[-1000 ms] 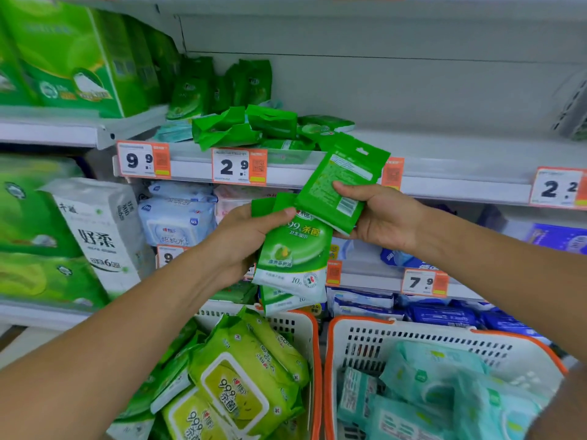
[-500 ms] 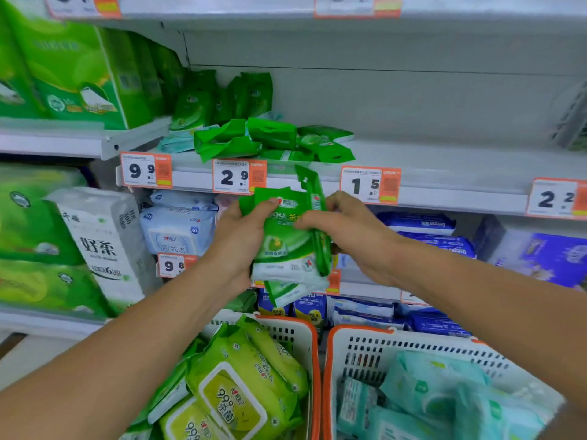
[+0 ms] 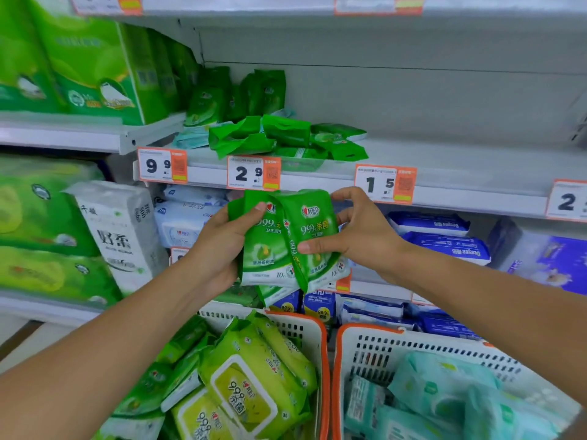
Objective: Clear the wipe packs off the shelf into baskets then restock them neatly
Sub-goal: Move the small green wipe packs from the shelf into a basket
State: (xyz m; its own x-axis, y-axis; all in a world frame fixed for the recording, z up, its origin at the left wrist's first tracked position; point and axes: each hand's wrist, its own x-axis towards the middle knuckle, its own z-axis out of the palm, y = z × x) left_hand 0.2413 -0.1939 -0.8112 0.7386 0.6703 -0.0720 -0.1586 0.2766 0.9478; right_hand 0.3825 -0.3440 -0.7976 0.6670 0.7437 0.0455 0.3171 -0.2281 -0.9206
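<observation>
From the head camera, both hands are holding a small bunch of green wipe packs (image 3: 287, 246) upright in front of the shelf (image 3: 444, 173), just below its front edge and above the two baskets. The left hand (image 3: 222, 246) is gripping the bunch from the left, thumb lying across the front of the nearest pack and fingers hidden behind. The right hand (image 3: 359, 236) is pinching the right-hand pack, thumb pressing on its front face and curled fingers reaching round its top and back.

More loose green packs (image 3: 286, 138) are lying in an untidy heap on the shelf behind the 2.9 price tag (image 3: 254, 173), with a few standing upright at the back. The rest of that shelf, toward the 1.5 price tag (image 3: 385, 184), is showing bare grey surface.

Below, the left basket (image 3: 320, 354), white with an orange rim, is holding yellow-green wipe packs (image 3: 251, 385) and darker green ones. The right basket (image 3: 413, 347), touching it side by side, is holding pale teal wipe packs (image 3: 444, 395). Green tissue bundles (image 3: 79, 65) are sitting on the neighbouring shelf at upper left.
</observation>
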